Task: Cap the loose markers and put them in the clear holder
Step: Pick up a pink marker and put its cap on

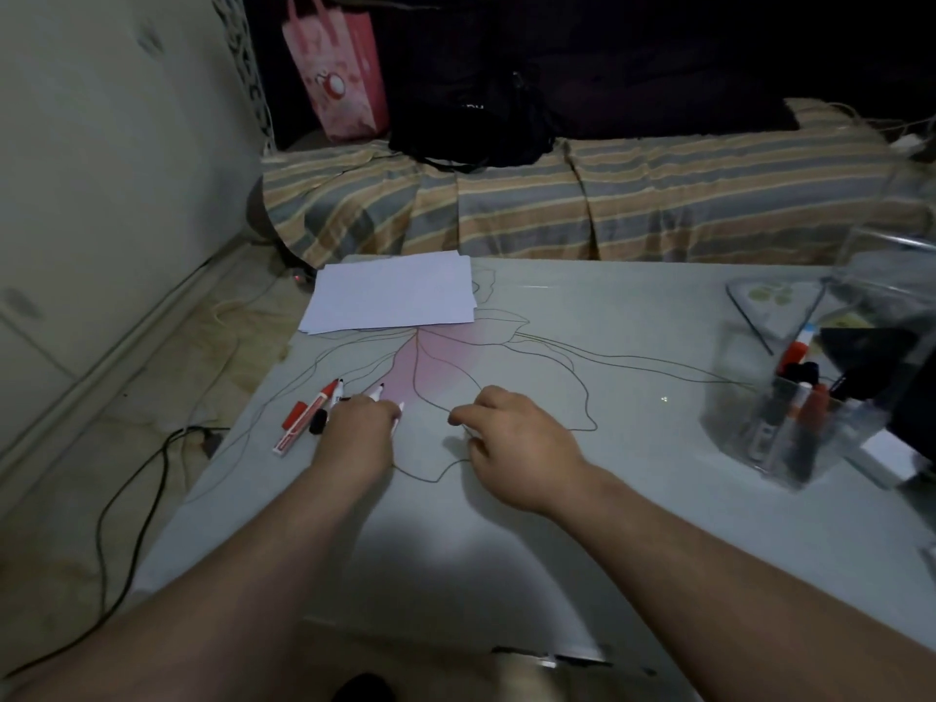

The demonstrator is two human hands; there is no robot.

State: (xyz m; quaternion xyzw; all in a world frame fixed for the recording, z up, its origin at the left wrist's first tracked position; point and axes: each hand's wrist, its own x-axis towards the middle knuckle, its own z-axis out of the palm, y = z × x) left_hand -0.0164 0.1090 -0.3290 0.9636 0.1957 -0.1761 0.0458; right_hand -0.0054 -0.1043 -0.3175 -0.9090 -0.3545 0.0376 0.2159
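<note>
Resting on the glass table [633,316], left hand [357,430] curled over a cluster of loose markers, fingers closed around at least one white barrel whose tip [401,407] pokes out on the thumb side. Right hand [511,443] lowered just beside it, fingers bent, thumb and forefinger drawn near together; whether anything is pinched cannot be told. Red-and-white marker [304,418] lying uncapped to the left, a black cap [317,422] touching it. Clear holder [790,397] well apart at the right edge, several markers standing inside. White paper stack [392,291] at the far side.
</note>
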